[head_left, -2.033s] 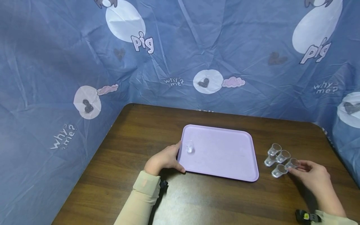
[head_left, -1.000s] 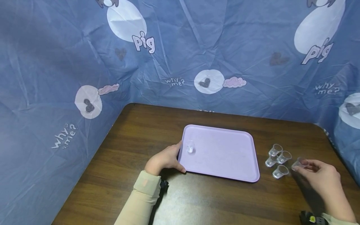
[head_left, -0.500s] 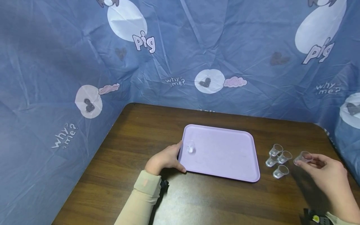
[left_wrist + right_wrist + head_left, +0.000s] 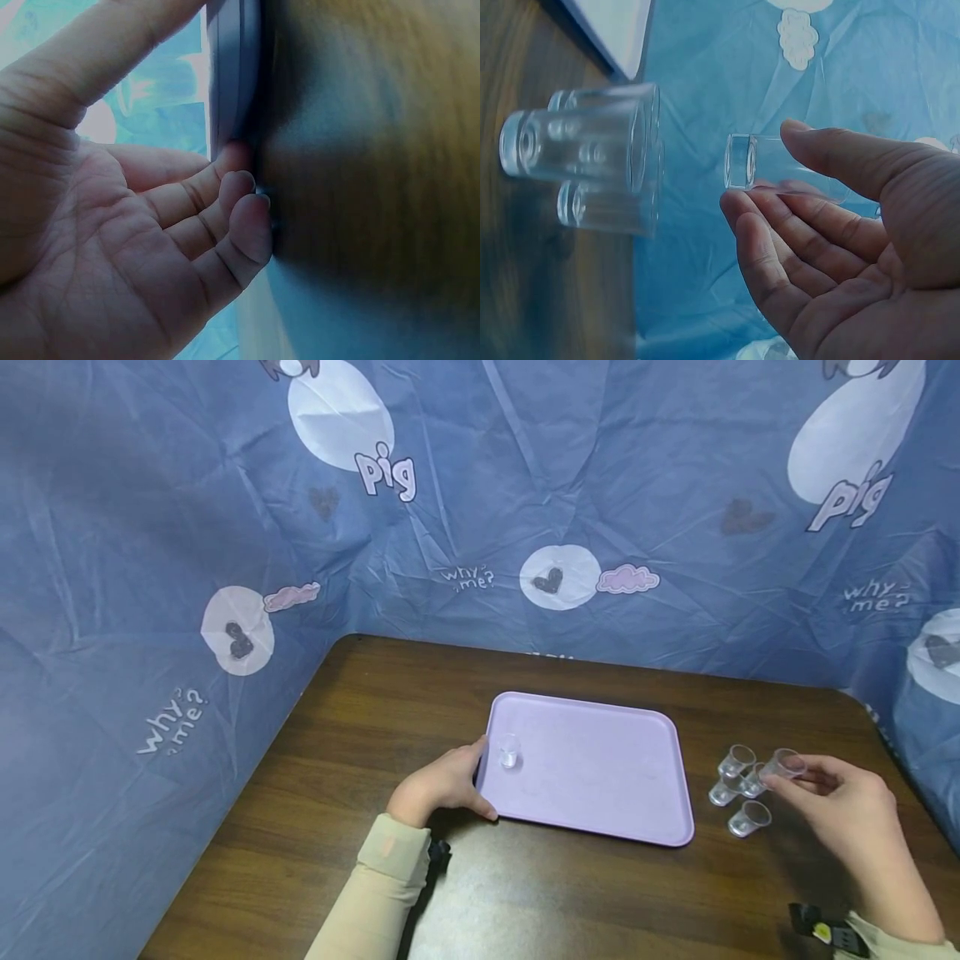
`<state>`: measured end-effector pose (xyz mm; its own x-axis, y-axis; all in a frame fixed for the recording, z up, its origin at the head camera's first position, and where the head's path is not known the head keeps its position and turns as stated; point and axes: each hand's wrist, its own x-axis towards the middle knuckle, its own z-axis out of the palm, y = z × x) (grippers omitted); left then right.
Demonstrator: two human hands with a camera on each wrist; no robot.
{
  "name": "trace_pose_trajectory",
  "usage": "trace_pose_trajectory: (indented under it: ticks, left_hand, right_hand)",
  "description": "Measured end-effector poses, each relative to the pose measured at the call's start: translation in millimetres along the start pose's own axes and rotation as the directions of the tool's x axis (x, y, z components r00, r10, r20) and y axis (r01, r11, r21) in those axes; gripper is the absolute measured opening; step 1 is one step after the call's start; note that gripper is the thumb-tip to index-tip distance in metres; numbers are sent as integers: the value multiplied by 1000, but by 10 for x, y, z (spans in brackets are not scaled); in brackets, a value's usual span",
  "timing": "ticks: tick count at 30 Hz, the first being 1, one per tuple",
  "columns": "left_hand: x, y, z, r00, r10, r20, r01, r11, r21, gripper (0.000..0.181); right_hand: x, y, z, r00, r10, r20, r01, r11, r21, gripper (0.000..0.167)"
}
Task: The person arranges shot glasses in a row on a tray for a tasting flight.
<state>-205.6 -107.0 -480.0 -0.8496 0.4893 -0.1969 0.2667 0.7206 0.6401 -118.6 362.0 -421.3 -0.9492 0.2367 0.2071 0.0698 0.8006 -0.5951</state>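
Glass now leftward, in right hand

**Curtained-Off Booth**

Crinkled blue fabric printed with "pig" and "why me?" walls in a wood-grain table at the back and both sides, marking a makeshift booth; whether it stands in a home or workplace cannot be told.

Beige sleeves worn, left cuff folded back, marked with a pinkish patch, black wrist devices worn, right one dotted yellow
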Motion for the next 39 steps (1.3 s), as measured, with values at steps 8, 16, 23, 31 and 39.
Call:
trace_pose_trajectory:
  ticks: [8,16,23,31,39]
  left_hand:
    - [-16,15,-5,1000,-14,12,14,1000,7,125]
    - [-19,17,-5,1000,7,8,-7,1000,-2,124]
    - [-20,24,-14,1000,19,-2,-19,1000,-2,124]
    - [-6,-20,11,999,47,-12,-47,999,-11,125]
    - [-9,-15,5,999,41,-18,-41,999,-21,126]
  right_hand:
    - [14,-149,108,999,-51,13,51,999,8,41]
    - [29,-359,268,995,-90,34,89,996,19,42]
    - [57,-562,418,992,-96,75,93,995,44,45]
    - [78,-713,592,986,-128,106,118,989,89,37]
    - [109,-850,818,975,-184,128,164,975,152,26]
